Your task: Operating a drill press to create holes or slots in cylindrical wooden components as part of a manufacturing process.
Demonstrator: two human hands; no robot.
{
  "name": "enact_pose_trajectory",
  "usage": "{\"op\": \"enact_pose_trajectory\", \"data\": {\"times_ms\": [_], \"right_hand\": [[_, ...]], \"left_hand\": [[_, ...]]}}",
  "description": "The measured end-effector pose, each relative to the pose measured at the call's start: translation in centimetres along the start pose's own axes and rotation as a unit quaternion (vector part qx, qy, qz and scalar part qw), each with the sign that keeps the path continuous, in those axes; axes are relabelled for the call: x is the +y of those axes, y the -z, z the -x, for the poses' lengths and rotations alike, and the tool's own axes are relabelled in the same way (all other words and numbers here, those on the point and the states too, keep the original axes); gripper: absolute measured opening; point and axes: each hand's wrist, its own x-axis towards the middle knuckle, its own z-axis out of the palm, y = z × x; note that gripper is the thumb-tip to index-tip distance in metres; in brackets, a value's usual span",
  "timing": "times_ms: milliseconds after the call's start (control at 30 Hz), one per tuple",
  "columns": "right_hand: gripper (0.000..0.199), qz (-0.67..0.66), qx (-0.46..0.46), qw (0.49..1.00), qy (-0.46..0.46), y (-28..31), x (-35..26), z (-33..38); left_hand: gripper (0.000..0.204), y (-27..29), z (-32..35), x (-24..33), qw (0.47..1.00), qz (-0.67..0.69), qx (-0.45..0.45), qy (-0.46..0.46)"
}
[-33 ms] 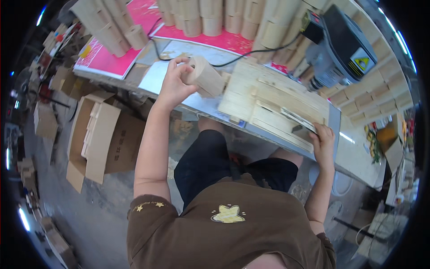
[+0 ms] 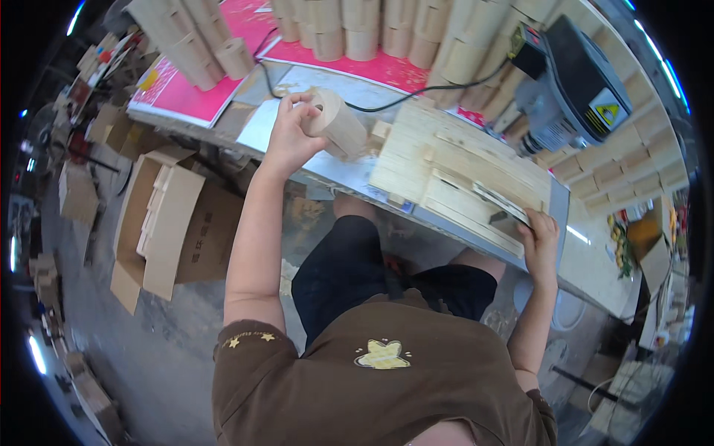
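My left hand (image 2: 294, 134) is closed on the near end of a pale wooden cylinder (image 2: 343, 132), thumb on one side and fingers on the other. A dark hole shows in that end, and the cylinder lies tilted at the bench's front edge. My right hand (image 2: 541, 236) has its fingers curled round the end of a narrow flat strip (image 2: 500, 197) with a dark edge; its exact kind cannot be made out. This strip lies across a pale wooden board fixture (image 2: 416, 156) with raised rails. A small wooden block (image 2: 381, 132) sits between the cylinder and the board.
A black-and-grey machine head (image 2: 576, 89) with a warning label overhangs the board's far right. Wooden cylinders (image 2: 362, 33) stand stacked along the back on pink sheets (image 2: 190, 100). A black cable (image 2: 405, 97) crosses the bench. On the floor at left is an open cardboard box (image 2: 175, 234).
The whole view has shifted slightly, so the bench sits a little further right. The cylinder in my left hand looks slightly turned. My right hand keeps its grip on the strip.
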Motion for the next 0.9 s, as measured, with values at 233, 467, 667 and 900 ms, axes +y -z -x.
{"op": "enact_pose_trajectory", "data": {"times_ms": [233, 467, 667, 900], "right_hand": [[0.028, -0.004, 0.006, 1.0, 0.003, -0.5, -0.8, -0.4], [0.029, 0.006, 0.006, 1.0, -0.022, -0.2, -0.7, -0.2], [0.029, -0.005, -0.016, 0.999, -0.047, 0.0, -1.2, -0.2], [0.028, 0.005, -0.021, 0.998, -0.062, -0.1, -1.6, -0.4]], "left_hand": [[0.07, -0.4, 1.5, -6.8, 0.985, -0.058, 0.16, -0.011], [0.074, -2.1, 2.9, -7.7, 0.976, 0.008, 0.133, 0.173], [0.075, 3.2, -3.0, -10.5, 0.966, -0.01, 0.234, 0.107], [0.063, 13.4, -16.4, -14.8, 0.931, -0.011, 0.349, 0.104]]}}
